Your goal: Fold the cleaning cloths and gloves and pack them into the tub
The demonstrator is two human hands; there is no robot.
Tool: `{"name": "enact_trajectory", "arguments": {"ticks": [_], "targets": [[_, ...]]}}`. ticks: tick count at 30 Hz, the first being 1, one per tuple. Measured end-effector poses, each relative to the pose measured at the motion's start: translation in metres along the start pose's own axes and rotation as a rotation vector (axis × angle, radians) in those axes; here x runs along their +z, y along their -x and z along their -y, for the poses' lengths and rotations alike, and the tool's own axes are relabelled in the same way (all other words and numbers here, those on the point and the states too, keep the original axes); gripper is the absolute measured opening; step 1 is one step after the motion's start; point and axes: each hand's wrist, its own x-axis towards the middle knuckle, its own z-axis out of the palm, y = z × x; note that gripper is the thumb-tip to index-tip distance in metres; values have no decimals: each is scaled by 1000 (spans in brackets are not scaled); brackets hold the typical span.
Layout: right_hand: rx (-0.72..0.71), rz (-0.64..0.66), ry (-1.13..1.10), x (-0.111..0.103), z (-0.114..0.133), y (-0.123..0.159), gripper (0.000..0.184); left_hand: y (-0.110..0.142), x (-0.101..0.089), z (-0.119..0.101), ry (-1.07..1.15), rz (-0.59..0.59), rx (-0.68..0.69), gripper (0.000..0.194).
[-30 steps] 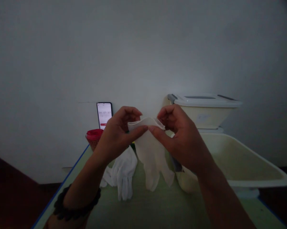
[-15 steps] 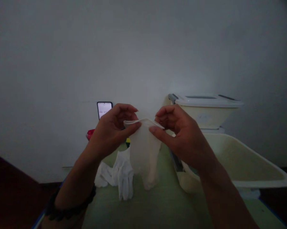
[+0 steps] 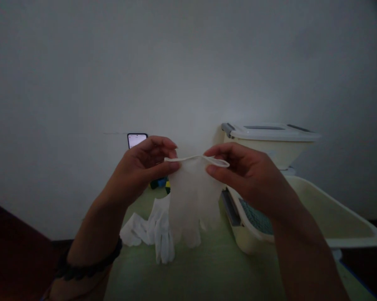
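Note:
A thin, translucent white disposable glove (image 3: 191, 192) hangs fingers-down between my two hands. My left hand (image 3: 147, 163) pinches one side of its cuff between thumb and fingers. On the opposite side of the cuff, my right hand (image 3: 241, 171) pinches the rim the same way. The cuff is stretched sideways, with its rolled edge looping by my right thumb. White fabric gloves (image 3: 163, 234) lie crumpled on the green tabletop (image 3: 188, 276), just behind and left of the hanging glove, which partly covers them.
A cream bin (image 3: 326, 209) with a green mesh piece inside stands at the right. Behind it is a lidded cream box (image 3: 270, 146). A phone (image 3: 137, 140) leans against the wall, partly hidden by my left hand. Small coloured items (image 3: 158, 183) sit below it.
My hands have moved apart, the right one further right. The held glove has spread from a narrow, folded shape to a wider one, and its fingers now show.

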Motion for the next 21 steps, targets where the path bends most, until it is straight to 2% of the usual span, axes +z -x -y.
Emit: {"name": "enact_trajectory", "arguments": {"ticks": [2, 5, 8, 11, 15, 18, 21], "targets": [[-18, -1, 58, 0, 0, 0, 18, 0, 2, -1, -58, -20, 5, 22], [-80, -86, 184, -1, 2, 1, 14, 2, 8, -5, -127, -30, -1, 21], [-120, -171, 323, -2, 3, 1, 9, 2, 14, -9, -184, -8, -58, 17], [-153, -201, 431, -2, 4, 1, 7, 2, 15, -9, -228, 14, -102, 13], [-132, -112, 493, 3, 4, 1, 12, 2, 12, -1, -285, 70, -88, 15], [-84, 18, 472, 9, 3, 1, 16, 2, 10, 5, -329, 143, -53, 16], [-83, 71, 434, 11, 2, 2, 14, 3, 10, 6, -358, 191, -53, 13]]}}
